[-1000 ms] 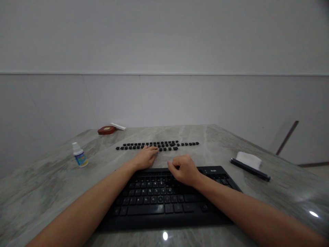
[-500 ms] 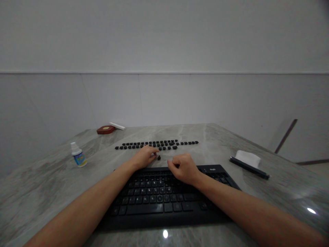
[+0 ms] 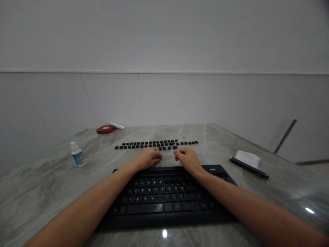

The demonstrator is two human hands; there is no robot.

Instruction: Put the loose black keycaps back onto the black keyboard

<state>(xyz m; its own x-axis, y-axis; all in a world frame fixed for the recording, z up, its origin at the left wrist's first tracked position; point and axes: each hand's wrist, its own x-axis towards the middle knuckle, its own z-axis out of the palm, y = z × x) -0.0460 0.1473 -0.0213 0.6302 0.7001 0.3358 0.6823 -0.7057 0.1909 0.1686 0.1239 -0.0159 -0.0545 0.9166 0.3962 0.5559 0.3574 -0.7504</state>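
Observation:
A black keyboard (image 3: pixel 145 208) lies in front of me, its far rows partly without caps. Just beyond its far edge, my left hand (image 3: pixel 148 157) rests low on the table, thumb and finger closed on a small black keycap (image 3: pixel 159 157). To the right, my right hand (image 3: pixel 188 158) hovers over the keyboard's far edge with fingers curled into a pinch; what is in it, if anything, is hidden. Past both hands, rows of loose black keycaps (image 3: pixel 142 142) are laid out on the table.
At left stands a white spray bottle (image 3: pixel 79 157) with a blue label. A red-brown box (image 3: pixel 105 129) and a white slab (image 3: pixel 117 126) lie far left. On the right, a dark pen-like tool (image 3: pixel 248 168) touches a white cloth (image 3: pixel 248 157) on the grey marbled table (image 3: pixel 100 161).
My left hand has shifted slightly right and closed on the single loose keycap beside it. My right hand has moved up and right, away from the keys to the keyboard's far edge.

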